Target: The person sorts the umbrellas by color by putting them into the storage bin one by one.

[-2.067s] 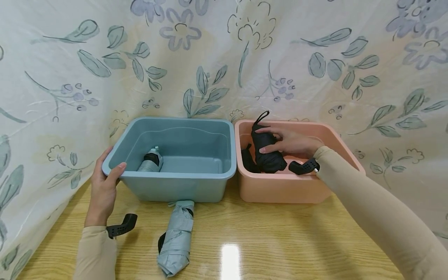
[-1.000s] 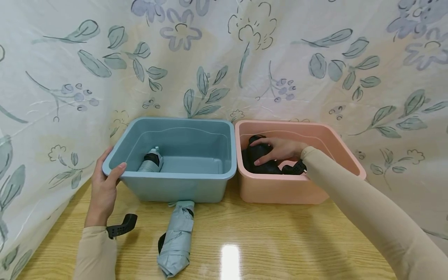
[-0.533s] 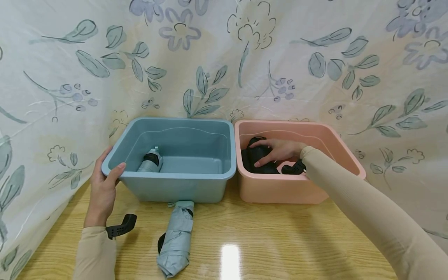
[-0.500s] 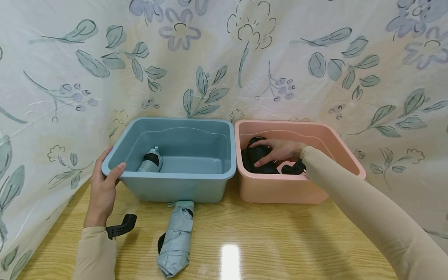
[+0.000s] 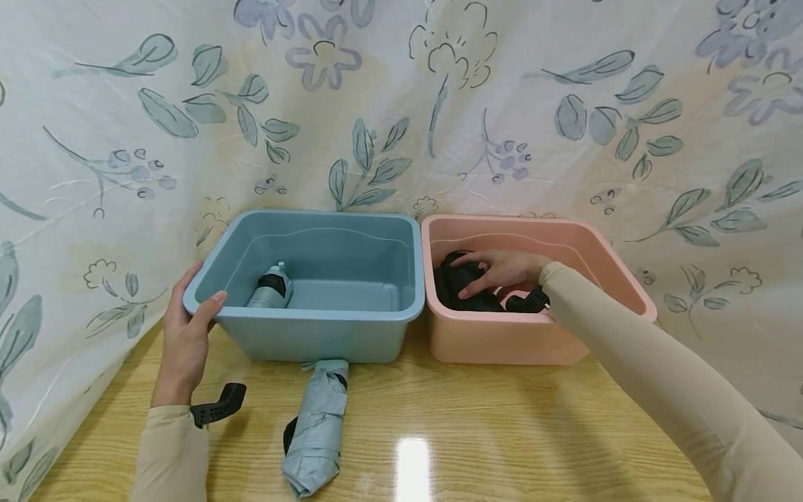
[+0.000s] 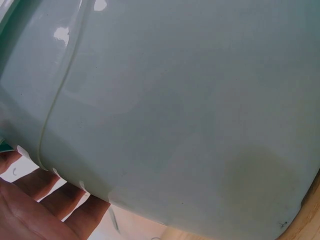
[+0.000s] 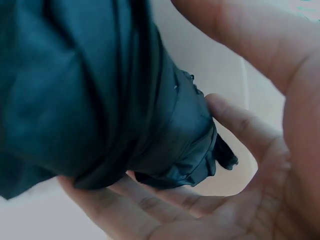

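Note:
My left hand (image 5: 187,335) grips the left front corner of the blue bin (image 5: 320,316), thumb over the rim and fingers along the outer side. In the left wrist view its fingers (image 6: 75,205) lie against the bin's wall (image 6: 165,110). My right hand (image 5: 502,270) is inside the pink bin (image 5: 502,341), fingers and thumb around a black folded umbrella (image 5: 467,279). The right wrist view has the dark umbrella (image 7: 115,100) between the thumb and curved fingers of that hand (image 7: 250,200). Another black item in the pink bin, to its left, is mostly hidden.
A light blue-grey folded umbrella (image 5: 316,429) lies on the wooden table (image 5: 502,432) in front of the blue bin. A similar one (image 5: 271,289) is inside the blue bin at the left. Floral cloth (image 5: 376,104) hangs behind both bins, which stand side by side.
My right hand has moved down into the pink bin with the black umbrella, whose strap stood above the rim earlier. My left hand has stayed in place.

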The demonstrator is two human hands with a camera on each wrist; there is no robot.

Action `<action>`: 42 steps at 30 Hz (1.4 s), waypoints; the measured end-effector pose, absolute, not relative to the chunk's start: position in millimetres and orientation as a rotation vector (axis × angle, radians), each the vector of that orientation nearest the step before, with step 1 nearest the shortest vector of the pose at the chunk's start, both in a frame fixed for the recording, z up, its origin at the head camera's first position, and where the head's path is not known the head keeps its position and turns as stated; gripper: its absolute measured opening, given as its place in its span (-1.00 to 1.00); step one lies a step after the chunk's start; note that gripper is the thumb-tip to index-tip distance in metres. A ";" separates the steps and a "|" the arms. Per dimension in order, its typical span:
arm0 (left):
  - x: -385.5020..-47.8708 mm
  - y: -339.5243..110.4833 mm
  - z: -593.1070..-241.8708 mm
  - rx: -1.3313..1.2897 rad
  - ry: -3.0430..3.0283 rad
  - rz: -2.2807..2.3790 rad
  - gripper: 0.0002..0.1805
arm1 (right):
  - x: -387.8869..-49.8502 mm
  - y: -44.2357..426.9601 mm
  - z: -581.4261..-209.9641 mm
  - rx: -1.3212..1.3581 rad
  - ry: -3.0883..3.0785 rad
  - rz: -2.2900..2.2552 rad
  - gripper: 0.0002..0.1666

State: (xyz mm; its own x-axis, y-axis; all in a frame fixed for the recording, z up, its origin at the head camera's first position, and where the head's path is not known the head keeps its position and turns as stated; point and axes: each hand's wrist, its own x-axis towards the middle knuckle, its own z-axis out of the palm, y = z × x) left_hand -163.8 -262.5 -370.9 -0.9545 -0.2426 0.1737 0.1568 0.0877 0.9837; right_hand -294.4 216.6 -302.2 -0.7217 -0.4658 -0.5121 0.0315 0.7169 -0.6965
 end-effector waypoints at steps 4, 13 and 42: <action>-163.4 -262.3 -370.5 0.084 -2.079 -1.947 -0.29 | -294.2 216.7 -302.0 -0.297 2.207 -0.915 0.04; -163.2 -262.6 -370.7 0.084 -2.072 -1.953 -0.28 | -293.0 215.9 -302.8 -0.261 2.199 -0.930 0.03; -160.6 -264.1 -370.2 0.055 -2.067 -1.953 -0.28 | -289.4 215.4 -301.1 -0.297 2.207 -0.991 -0.08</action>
